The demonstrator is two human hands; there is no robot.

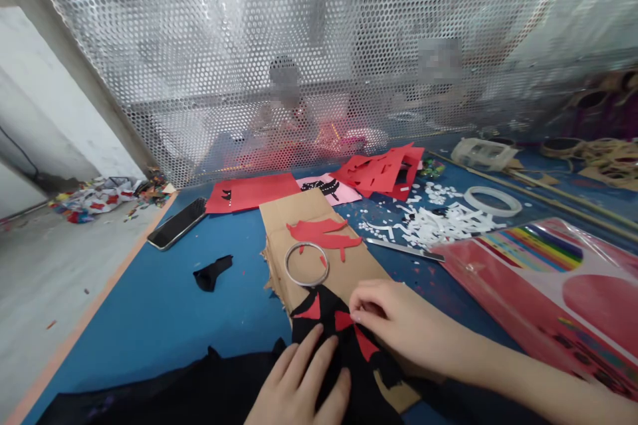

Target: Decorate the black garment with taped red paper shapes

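Observation:
My left hand [306, 378] lies with spread fingers on a black cut-out [326, 302] that has red pieces on it. At the cut-out's right part, my right hand [381, 312] pinches at a small red piece [343, 321]; thumb and index finger meet at its edge. Another red triangle [366, 345] is just below that hand. Both hands are over a brown cardboard sheet [286, 212]. On the cardboard, above the hands, a ring of tape [286, 259] surrounds part of a red paper cut-out [323, 236].
A phone [178, 224] and a black scrap [212, 272] lie left. Red sheets [252, 191] lie behind the cardboard. At right are a cutter knife [403, 249], white scraps [443, 226], a tape roll [493, 201] and a plastic-wrapped pack [598, 292]. People sit behind a perforated screen [214, 46].

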